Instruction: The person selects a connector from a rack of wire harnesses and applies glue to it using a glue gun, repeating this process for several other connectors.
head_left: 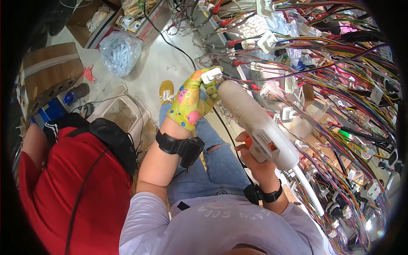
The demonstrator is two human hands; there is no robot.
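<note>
Judging by how things lie, we have our work at the stage of bringing a hot tool to a small part: our gloved left hand (193,98) is curled tight, its fingertips pinching a white connector (211,76), while our bare right hand (261,170) is wrapped round the grip of what looks like a white glue gun (258,121), fingers bent at its orange trigger (249,142). We cannot tell whether that trigger is squeezed, as the gun's body covers part of the hand. The connector sits out in front of us, above our knees, with the gun's nozzle (219,79) just beside it; whether the two touch, we cannot make out. We judge that the next move calls for a steady pinch, the nozzle lined up with the connector, and gloved fingers clear of the tip. The gun's long axis runs on a diagonal, its nozzle aimed forward and to our left, its rear toward us and to our right, where a white rod (307,190) trails out in nearly the same line. The connector's own long axis lies mostly crosswise, its right end angled slightly away from us, toward the dense wire bundles (340,80) at our right.
</note>
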